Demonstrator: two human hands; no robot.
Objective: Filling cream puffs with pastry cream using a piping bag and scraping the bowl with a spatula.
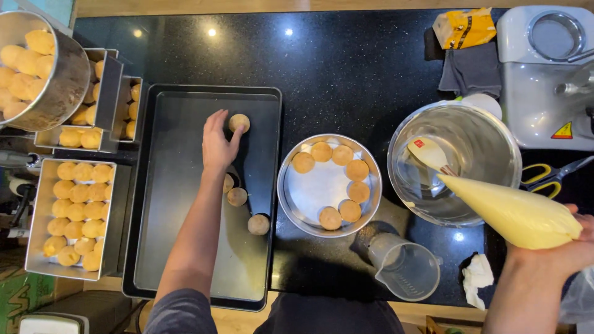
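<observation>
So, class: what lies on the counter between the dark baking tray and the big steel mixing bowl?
In the head view, a round metal pan holding seven small pastry balls sits between the dark baking tray and the steel mixing bowl.

You stand at a black stone worktop (346, 68) with small speckles; it is glossy, and two round ceiling lights are reflected in it near the far edge. Behind the far edge you see a strip of light wood (278, 5), and in the far left corner a bit of a pale blue-green surface. The near edge of the worktop has also a wooden border (427, 312). Below the near left corner there is a floor or mat with a green and brown pattern (18, 297). The light is even and bright, without hard shadows.
</observation>
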